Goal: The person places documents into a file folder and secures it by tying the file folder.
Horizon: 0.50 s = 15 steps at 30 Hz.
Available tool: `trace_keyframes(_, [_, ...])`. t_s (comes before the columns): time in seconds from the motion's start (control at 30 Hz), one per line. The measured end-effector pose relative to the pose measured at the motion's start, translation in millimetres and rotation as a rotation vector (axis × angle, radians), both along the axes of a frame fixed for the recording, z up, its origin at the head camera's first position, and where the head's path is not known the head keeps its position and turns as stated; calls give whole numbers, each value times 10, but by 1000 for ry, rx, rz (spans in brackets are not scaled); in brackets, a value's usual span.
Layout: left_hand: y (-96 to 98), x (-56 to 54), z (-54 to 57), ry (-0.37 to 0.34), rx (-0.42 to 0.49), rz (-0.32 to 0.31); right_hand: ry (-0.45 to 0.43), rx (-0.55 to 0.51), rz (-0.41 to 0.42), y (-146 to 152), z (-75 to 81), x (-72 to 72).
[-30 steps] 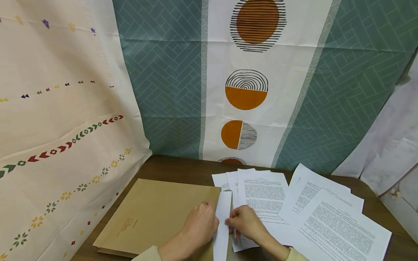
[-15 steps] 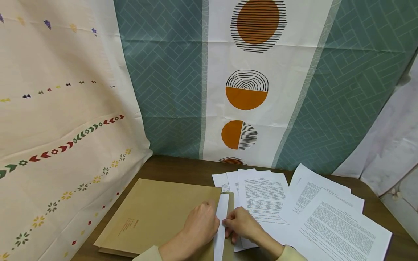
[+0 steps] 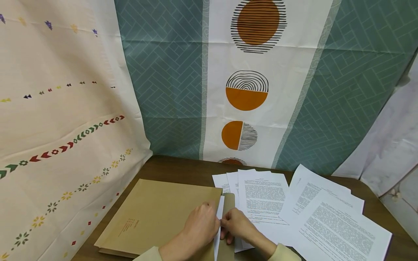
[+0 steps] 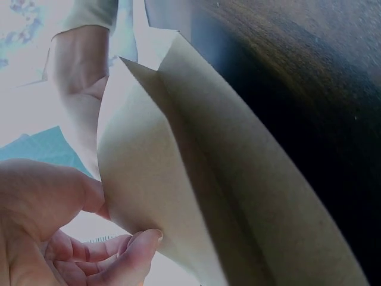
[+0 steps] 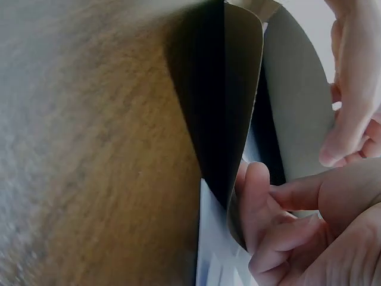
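Observation:
A large brown envelope with small red print lies on the table at the left, its mouth facing right. White paper shows as a narrow strip between the envelope's upper side and its flap. My left hand pinches the upper edge of the mouth; in the left wrist view its thumb and fingers meet at that edge. Beside it, my right hand has curled fingers at the paper's outer edge, over the flap. The right wrist view shows these fingers inside the flap's rim; the paper there is mostly hidden.
Printed sheets lie fanned just right of the envelope, and more printed sheets overlap them farther right. The dark wooden table ends at a patterned curtain behind and a cream cloth on the left.
The white paper has slid left into the envelope, so its visible strip is narrower and more of the flap shows. My right hand has moved slightly left with it; the left hand stays put.

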State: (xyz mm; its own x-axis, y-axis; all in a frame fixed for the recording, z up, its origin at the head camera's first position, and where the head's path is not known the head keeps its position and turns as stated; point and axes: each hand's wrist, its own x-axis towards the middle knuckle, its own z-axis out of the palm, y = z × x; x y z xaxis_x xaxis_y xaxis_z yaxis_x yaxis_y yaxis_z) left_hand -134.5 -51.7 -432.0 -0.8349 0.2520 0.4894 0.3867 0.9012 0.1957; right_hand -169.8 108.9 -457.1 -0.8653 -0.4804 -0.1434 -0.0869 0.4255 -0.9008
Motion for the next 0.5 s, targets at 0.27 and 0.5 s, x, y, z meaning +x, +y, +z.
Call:
trace_keyframes(0.27, [0,7,-8,-15,1,-5,21,38,-2,-52,-23,-8])
trace_keyframes(0.5, [1,3,-13,-14,4,4,49,63,-16,-59,-52,-61])
